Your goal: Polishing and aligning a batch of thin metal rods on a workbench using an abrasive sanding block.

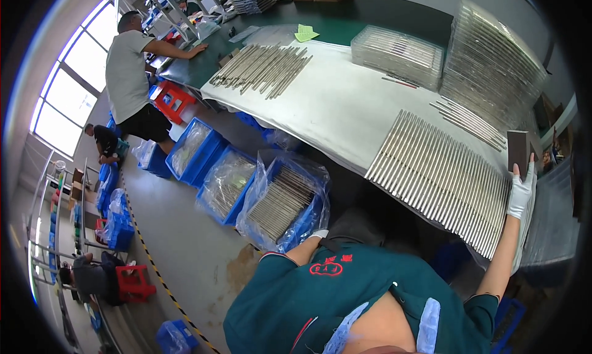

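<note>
Fingers of the white-gloved right hand stand apart, their bare tips touching the lower end of a dark block; whether they grip it, I cannot tell. That block is at the right end of a white cloth, just beside a long row of metal rods. Clear plastic trays are stacked beyond. Near a plastic-lined blue bin shows the left hand (mostly hidden, its fingers unreadable).
</note>
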The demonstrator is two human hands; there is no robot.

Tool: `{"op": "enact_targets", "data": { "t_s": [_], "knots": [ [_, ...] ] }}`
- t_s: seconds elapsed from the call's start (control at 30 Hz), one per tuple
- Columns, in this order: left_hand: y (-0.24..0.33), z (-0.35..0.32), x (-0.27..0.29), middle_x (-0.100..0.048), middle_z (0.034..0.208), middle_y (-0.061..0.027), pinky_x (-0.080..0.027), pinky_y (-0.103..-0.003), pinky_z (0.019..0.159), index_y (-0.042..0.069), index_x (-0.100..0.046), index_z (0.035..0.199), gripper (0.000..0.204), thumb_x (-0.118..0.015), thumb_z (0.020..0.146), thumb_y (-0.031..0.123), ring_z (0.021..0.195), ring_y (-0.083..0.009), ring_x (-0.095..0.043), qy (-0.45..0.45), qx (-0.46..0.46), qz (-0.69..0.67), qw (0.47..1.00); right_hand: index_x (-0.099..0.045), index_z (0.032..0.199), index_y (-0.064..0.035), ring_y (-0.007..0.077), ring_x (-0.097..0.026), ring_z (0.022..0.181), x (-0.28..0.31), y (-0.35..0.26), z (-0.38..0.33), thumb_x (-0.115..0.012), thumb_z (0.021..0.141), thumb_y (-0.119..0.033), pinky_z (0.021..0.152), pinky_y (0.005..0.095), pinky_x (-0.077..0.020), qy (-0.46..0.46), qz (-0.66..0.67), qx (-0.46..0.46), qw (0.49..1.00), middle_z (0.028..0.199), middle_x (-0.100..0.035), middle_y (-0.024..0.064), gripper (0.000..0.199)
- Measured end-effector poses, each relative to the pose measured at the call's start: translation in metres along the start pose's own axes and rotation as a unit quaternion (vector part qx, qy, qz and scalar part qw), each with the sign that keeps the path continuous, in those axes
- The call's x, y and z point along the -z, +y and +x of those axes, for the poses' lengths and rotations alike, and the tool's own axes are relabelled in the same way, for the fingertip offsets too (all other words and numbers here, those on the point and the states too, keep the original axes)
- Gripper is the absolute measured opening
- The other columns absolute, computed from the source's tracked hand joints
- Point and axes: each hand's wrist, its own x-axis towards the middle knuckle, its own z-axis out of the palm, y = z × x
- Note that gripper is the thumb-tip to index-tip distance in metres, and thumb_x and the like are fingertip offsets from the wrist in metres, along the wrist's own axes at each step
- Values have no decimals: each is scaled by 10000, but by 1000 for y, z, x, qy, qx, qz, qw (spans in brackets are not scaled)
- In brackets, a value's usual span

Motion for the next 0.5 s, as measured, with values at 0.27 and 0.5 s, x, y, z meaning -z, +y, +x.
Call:
{"op": "enact_targets", "data": {
  "t_s": [0.27, 0.5],
  "knots": [
    [6, -24, 11, -662, 1200, -202, -471, -421, 950, 77, -688, 1162, 484, -610, 844, 433, 1135, -353, -626, -6, 9, 31, 999, -376, 1515, -209, 193, -495, 1259, 4, -3, 2, -634, 966, -189, 1028, 304, -438, 1, 91, -5, 996, 1473, -435, 135, 607],
    [17, -34, 15, -663, 1195, -204, -475, -418, 946, 76, -690, 1153, 466, -614, 844, 417, 1133, -352, -627, -3, 10, 53, 999, -384, 1511, -209, 204, -495, 1260, 6, -7, 0, -639, 962, -183, 1047, 315, -423, -1, 116, -19, 993, 1465, -436, 137, 606]
  ]
}}
